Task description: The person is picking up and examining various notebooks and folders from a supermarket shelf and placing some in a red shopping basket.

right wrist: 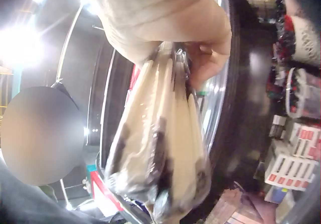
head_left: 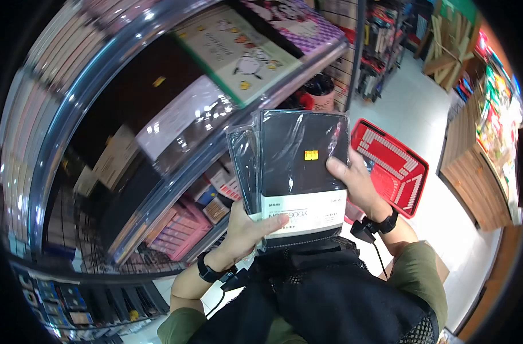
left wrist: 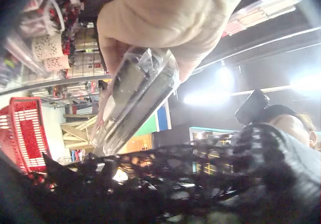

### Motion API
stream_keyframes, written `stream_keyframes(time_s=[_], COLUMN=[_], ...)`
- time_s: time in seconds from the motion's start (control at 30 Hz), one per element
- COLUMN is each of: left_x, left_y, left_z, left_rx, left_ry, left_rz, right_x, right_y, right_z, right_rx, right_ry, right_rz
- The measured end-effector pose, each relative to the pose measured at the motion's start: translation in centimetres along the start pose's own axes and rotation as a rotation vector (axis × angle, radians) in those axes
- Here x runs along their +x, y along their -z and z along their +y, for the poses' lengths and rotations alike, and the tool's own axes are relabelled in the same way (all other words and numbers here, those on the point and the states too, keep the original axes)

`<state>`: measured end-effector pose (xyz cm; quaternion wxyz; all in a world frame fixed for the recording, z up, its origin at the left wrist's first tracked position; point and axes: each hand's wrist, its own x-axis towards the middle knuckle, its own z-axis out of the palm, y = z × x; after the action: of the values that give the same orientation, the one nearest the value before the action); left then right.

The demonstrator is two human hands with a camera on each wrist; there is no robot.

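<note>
Both hands hold a small stack of plastic-wrapped black notebooks in front of the body in the head view. The front notebook (head_left: 287,172) has a white paper band across its lower part and a yellow price sticker. Behind it, another wrapped notebook (head_left: 244,169) sticks out to the left. My left hand (head_left: 242,230) grips the lower left corner, its thumb over the band. On the right edge, my right hand (head_left: 360,182) has its thumb on the cover and its fingers behind. Pale page edges of the notebook stack (right wrist: 150,113) show in the right wrist view.
A shelf (head_left: 158,189) on the left carries a green-edged notebook (head_left: 238,57) with cartoon figures and other stationery. Beyond my right hand a red basket (head_left: 407,152) stands on the floor. A wooden display counter (head_left: 473,172) with colourful packets is at the far right.
</note>
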<state>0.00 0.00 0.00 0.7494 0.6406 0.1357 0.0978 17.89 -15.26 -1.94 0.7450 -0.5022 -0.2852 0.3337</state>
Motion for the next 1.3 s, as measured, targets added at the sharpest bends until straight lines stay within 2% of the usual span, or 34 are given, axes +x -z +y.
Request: stream_keyframes(time_s=[0.07,0.1,0.13,0.2,0.37,0.6,0.77,0.97,1.0,1.1,1.23,1.3], left_x=[0.4,3.7,5.4,6.8,11.4,16.0,18.9,22.3,22.9,24.5,26.7,27.2], left_y=[0.2,-3.3,-4.8,-5.3,-7.8,-10.0,-11.8,-14.2,-14.4,-16.0,-16.8,-17.0], left_z=[0.1,-1.1,-1.4,-1.9,-4.4,-5.3,-5.3,-7.2,-7.5,-8.4,-9.9,-11.7], left_rx=[-0.01,-0.015,-0.062,-0.034,-0.158,-0.14,-0.138,-0.078,-0.015,-0.122,-0.145,-0.066], left_ry=[0.06,0.1,0.11,0.172,0.225,0.298,0.336,0.387,0.495,0.508,0.736,0.698], left_rz=[0.002,-0.016,-0.034,-0.043,-0.04,-0.009,-0.028,-0.149,-0.188,-0.286,-0.354,-0.335], right_x=[-2.0,-2.7,-3.2,-4.1,-4.3,-3.7,-1.9,-0.1,0.2,0.8,0.6,0.3], right_y=[0.2,4.9,6.8,7.9,14.3,20.7,22.6,24.5,24.4,24.9,27.8,29.9], right_z=[2.7,2.8,2.3,3.8,3.5,3.2,3.3,4.2,4.2,5.2,7.1,8.5], right_rx=[-0.044,-0.033,-0.044,0.037,0.208,0.336,0.388,0.34,0.322,0.355,0.474,0.544], right_ry=[0.084,0.058,0.039,0.002,-0.034,-0.092,-0.115,-0.211,-0.247,-0.292,-0.422,-0.427], right_rz=[-0.003,0.032,0.071,0.161,0.351,0.46,0.496,0.398,0.358,0.353,0.325,0.339])
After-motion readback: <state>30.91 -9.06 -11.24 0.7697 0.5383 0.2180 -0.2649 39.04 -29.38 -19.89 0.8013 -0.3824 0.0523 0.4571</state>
